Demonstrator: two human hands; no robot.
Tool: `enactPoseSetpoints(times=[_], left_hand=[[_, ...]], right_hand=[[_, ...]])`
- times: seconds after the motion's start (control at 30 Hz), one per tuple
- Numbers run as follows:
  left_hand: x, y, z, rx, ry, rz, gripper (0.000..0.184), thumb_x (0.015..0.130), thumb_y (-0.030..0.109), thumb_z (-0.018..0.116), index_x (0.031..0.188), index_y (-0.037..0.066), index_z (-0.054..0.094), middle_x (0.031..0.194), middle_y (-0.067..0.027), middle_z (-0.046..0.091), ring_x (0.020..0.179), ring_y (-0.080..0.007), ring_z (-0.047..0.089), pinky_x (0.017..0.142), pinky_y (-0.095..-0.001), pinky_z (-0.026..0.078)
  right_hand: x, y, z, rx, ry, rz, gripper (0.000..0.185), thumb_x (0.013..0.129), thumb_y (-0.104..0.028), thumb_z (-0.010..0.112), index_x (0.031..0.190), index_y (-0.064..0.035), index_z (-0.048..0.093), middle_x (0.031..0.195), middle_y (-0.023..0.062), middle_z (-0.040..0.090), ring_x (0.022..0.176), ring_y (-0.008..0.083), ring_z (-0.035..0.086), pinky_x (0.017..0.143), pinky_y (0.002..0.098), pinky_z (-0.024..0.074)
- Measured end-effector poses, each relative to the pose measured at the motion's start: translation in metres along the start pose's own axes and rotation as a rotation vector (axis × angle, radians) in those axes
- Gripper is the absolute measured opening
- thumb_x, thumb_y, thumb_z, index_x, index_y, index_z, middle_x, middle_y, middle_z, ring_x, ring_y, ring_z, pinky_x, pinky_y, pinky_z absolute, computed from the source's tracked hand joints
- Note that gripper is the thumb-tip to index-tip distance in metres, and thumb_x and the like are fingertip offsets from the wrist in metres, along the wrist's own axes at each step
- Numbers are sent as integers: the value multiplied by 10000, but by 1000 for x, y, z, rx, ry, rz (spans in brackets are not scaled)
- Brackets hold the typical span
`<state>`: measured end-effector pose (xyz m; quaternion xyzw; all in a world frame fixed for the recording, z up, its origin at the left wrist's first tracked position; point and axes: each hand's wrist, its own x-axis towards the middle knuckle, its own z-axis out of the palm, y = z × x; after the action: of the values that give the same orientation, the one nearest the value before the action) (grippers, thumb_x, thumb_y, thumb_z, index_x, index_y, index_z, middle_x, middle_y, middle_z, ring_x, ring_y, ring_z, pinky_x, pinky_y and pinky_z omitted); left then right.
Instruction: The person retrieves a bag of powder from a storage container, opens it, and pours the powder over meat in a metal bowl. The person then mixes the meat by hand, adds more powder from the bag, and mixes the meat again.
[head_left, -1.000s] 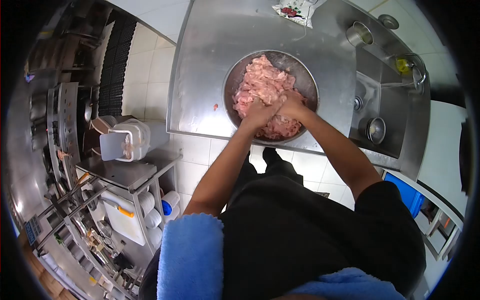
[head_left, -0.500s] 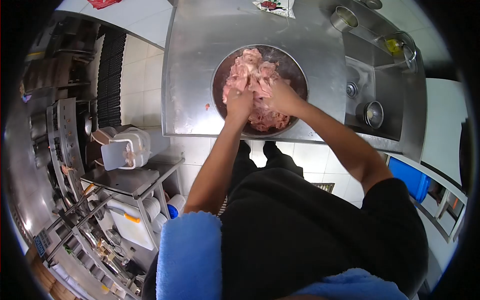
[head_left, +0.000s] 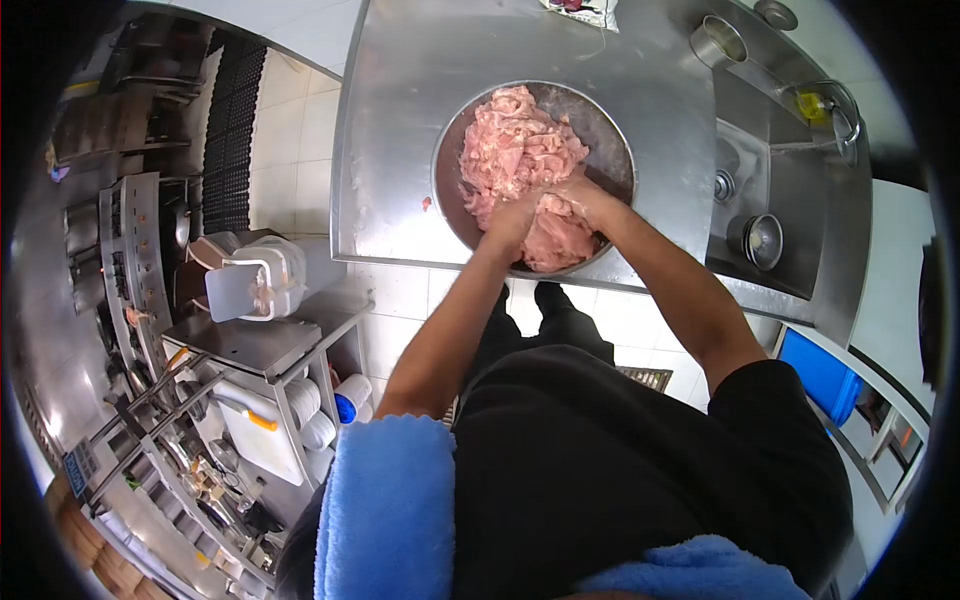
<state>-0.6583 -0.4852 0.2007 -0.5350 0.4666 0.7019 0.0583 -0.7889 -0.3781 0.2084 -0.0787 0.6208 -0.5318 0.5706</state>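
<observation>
A wide metal bowl (head_left: 612, 140) stands near the front edge of the steel counter (head_left: 390, 130). Pale pink raw meat (head_left: 520, 145) is heaped in it, mostly toward the far left side, with more between and below my hands. My left hand (head_left: 512, 218) presses into the meat at the bowl's near left. On the right, my right hand (head_left: 580, 198) is also in the meat, close to the left one. The fingers of both hands are hidden by the meat, so what they grip cannot be made out. A small meat scrap (head_left: 427, 204) lies left of the bowl.
Right of the bowl is a sink (head_left: 740, 215) holding small metal bowls (head_left: 763, 242). A metal pot (head_left: 718, 42) stands behind it. A printed bag (head_left: 590, 10) lies at the counter's far edge. At left, a white container (head_left: 280, 280) sits on a steel cart (head_left: 240, 345).
Both hands have moved down toward the near side of the bowl and closer together, sinking into the meat. The meat's shape has shifted. The camera view has swung slightly.
</observation>
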Motion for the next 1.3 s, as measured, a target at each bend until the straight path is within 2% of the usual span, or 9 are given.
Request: enactPoseSetpoints(times=[0.27, 0.43, 0.67, 0.73, 0.8, 0.87, 1.0, 1.07, 1.3], left_hand=[[-26, 30, -15, 1030, 175, 759, 562, 1021, 313, 552, 1432, -65, 487, 1173, -246, 674, 1133, -321, 625, 1020, -400, 448], [-59, 56, 4, -136, 144, 509, 482, 1001, 276, 599, 1358, -43, 547, 1116, -203, 684, 998, -289, 656, 936, -415, 485], [-88, 52, -35, -160, -184, 236, 464, 942, 226, 712, 1296, -29, 555, 1176, -106, 647, 1047, -191, 621, 860, -341, 511], [-97, 57, -39, -137, -212, 60, 571, 931, 284, 744, 1384, 29, 506, 1330, -116, 603, 1181, -230, 592, 976, -405, 489], [-91, 54, -44, -174, -293, -40, 715, 961, 450, 678, 1502, 77, 397, 1483, -115, 504, 1353, -289, 492, 1114, -556, 380], [-68, 43, -40, -220, -264, -81, 779, 966, 566, 608, 1535, 92, 368, 1515, -109, 484, 1383, -296, 468, 1127, -557, 372], [-47, 60, -34, -470, -288, -56, 910, 943, 737, 494, 1574, 104, 327, 1555, -111, 451, 1419, -309, 440, 1133, -544, 389], [-35, 59, -24, -646, -410, 43, 904, 940, 742, 490, 1566, 105, 341, 1546, -115, 459, 1411, -307, 450, 1123, -532, 413], [-7, 45, 0, -835, -368, 100, 878, 988, 643, 506, 1583, 41, 273, 1433, -183, 555, 1259, -319, 576, 1066, -453, 478]], right_hand=[[-18, -62, 47, -39, 156, -533, 365, 878, -117, 737, 1200, 24, 638, 1153, 100, 673, 1000, 180, 629, 831, 353, 541], [-40, -120, 49, -1000, 195, -292, 307, 800, -125, 738, 1056, 31, 675, 1132, 217, 677, 1028, 352, 671, 889, 411, 540], [-47, -144, 35, -1851, -103, -578, 218, 703, -68, 707, 868, 74, 719, 968, 311, 691, 954, 426, 704, 824, 471, 579], [-13, -137, 24, -1807, -99, -771, 234, 697, -76, 698, 874, 75, 719, 988, 312, 694, 966, 448, 696, 828, 476, 580], [15, -142, 22, -1768, -181, -609, 333, 708, -100, 709, 989, 77, 683, 1063, 320, 678, 1044, 442, 665, 890, 486, 547], [20, -183, 57, -1701, -332, -103, 539, 737, -140, 738, 1212, 81, 612, 1192, 336, 642, 1190, 406, 612, 1011, 501, 480], [99, -112, 15, -1164, -354, 46, 681, 744, -205, 757, 1343, 41, 546, 1243, 232, 658, 1161, 286, 626, 979, 460, 497], [107, -102, 12, -807, -293, 304, 658, 757, -241, 767, 1331, 16, 574, 1247, 159, 668, 1120, 235, 631, 943, 425, 515], [121, -94, 1, -584, -475, 276, 516, 822, -189, 690, 1310, -40, 614, 1222, 73, 668, 1103, 176, 607, 928, 361, 513]])
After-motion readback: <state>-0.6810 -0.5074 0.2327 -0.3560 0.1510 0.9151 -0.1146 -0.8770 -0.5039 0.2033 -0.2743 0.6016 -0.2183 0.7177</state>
